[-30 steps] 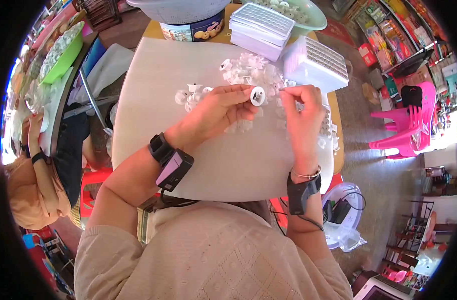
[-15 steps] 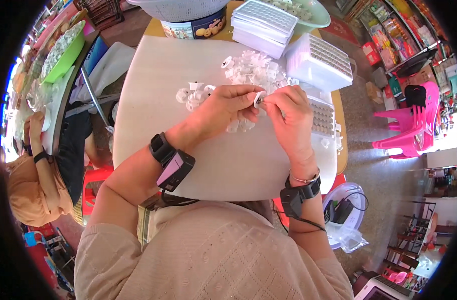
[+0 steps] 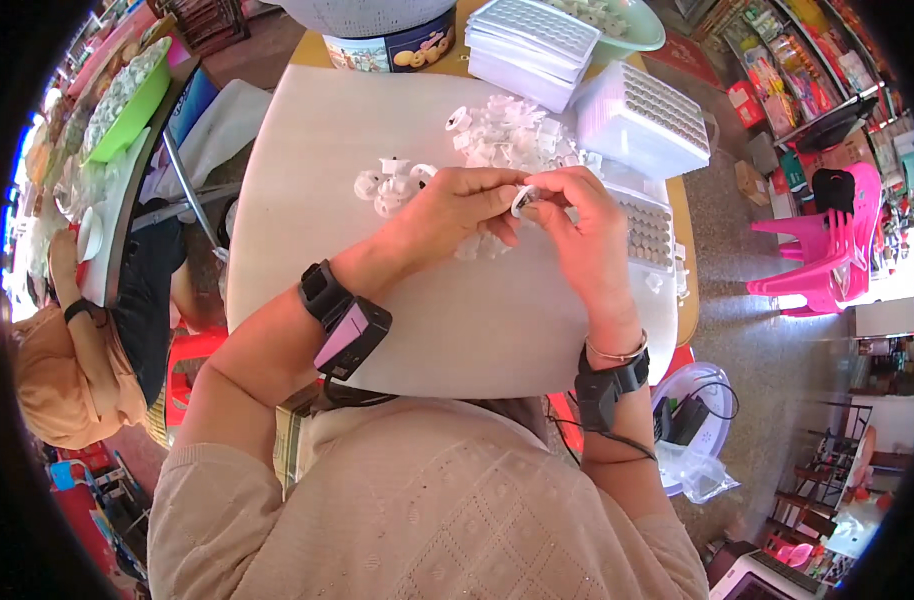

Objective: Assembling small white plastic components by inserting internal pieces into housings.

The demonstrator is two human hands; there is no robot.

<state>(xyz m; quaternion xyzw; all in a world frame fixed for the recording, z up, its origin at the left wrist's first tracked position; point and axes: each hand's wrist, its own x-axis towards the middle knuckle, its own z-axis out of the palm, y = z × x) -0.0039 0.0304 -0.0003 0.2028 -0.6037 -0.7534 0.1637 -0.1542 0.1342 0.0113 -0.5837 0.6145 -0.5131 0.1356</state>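
Note:
A small round white plastic part point(image 3: 523, 200) with a dark spot in its middle is pinched between my two hands above the table. My left hand point(image 3: 467, 208) holds its left side with thumb and forefinger. At its right side, the fingers of my right hand point(image 3: 584, 222) are closed on it, their tips partly hidden. Just beyond my hands lies a loose heap of white plastic parts point(image 3: 512, 135). Left of my left hand sits a smaller group of round white parts point(image 3: 389, 184). A tray of small round pieces point(image 3: 649, 235) lies to the right of my right hand.
Stacked white trays point(image 3: 532, 50) and another stack with round pieces point(image 3: 645, 115) stand at the table's far right. A basket rests on a tin point(image 3: 392, 48) at the far edge. On the left a person point(image 3: 87, 360) sits by a green basin point(image 3: 129, 105). Pink chairs point(image 3: 827, 245) stand right.
My right hand has shifted slightly, its fingers now curled over the part's upper edge. The white part is turned a little. The person's hand at left has moved slightly.

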